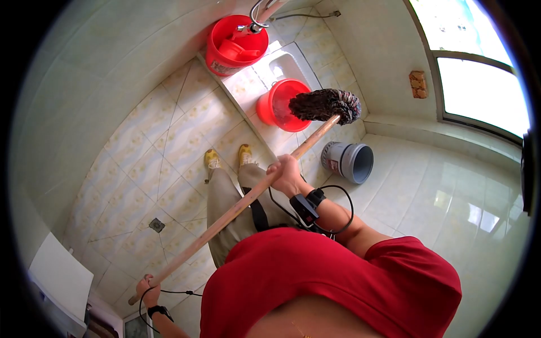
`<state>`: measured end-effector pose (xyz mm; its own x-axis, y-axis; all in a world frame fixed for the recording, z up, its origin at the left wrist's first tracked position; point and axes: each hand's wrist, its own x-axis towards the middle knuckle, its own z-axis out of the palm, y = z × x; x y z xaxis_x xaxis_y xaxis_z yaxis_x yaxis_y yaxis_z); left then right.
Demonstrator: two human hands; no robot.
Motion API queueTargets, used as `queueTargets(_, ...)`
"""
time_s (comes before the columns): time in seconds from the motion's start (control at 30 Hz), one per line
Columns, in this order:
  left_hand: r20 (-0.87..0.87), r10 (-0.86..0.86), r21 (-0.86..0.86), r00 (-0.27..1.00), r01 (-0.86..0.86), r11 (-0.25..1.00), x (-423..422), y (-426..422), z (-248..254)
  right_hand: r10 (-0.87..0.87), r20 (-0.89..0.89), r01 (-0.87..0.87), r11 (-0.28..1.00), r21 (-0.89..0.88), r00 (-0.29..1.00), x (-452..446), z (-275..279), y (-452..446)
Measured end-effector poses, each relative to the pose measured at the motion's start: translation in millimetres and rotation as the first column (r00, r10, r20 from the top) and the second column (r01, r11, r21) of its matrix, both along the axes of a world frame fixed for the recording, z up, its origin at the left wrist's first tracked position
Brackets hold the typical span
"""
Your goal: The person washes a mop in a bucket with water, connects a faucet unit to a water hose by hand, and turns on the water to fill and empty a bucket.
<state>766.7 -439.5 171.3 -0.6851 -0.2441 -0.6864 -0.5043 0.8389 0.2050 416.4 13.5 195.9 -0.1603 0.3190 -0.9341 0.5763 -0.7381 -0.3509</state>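
A mop with a long wooden handle [225,218] runs slantwise across my body. My right hand [288,173] is wrapped round the handle about midway. Near its far end, at lower left, my left hand [148,292] is closed on it too. The dark, stringy mop head [327,105] is over the right side of a red bucket [269,110]; whether it touches the rim I cannot tell. Some liquid seems to show inside that bucket, partly hidden by the mop head.
A larger red bucket [217,63] holding a red scoop stands under a tap [248,28]. Both red buckets are by a white squat toilet [302,63]. A grey bucket [333,158] lies tipped or tilted at right. A floor drain [156,225] sits in the tiles, and a window [479,84] is at upper right.
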Motion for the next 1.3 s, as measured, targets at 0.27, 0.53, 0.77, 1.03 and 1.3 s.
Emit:
queueTargets(0.27,0.097,0.002,-0.028,0.995,0.001,1.000,4,3,-2,0.022,-0.016,-0.022,1.000,0.005,1.000,1,-4,4)
queueTargets(0.53,0.071,0.011,-0.026,0.997,-0.009,1.000,15,11,-12,0.001,-0.008,-0.001,1.000,-0.007,1.000,1,-4,7)
queueTargets(0.77,0.052,0.038,-0.008,0.998,-0.037,0.999,17,16,-13,0.005,0.002,-0.005,1.000,0.009,1.000,0,-5,9)
queueTargets(1.03,0.011,-0.004,-0.017,1.000,0.004,1.000,19,19,-15,0.012,-0.015,-0.012,1.000,-0.011,1.000,0,-11,15)
queueTargets(1.3,0.008,-0.007,-0.046,1.000,0.007,0.999,2,23,-12,0.029,-0.023,-0.029,1.000,0.009,0.999,-5,-8,14)
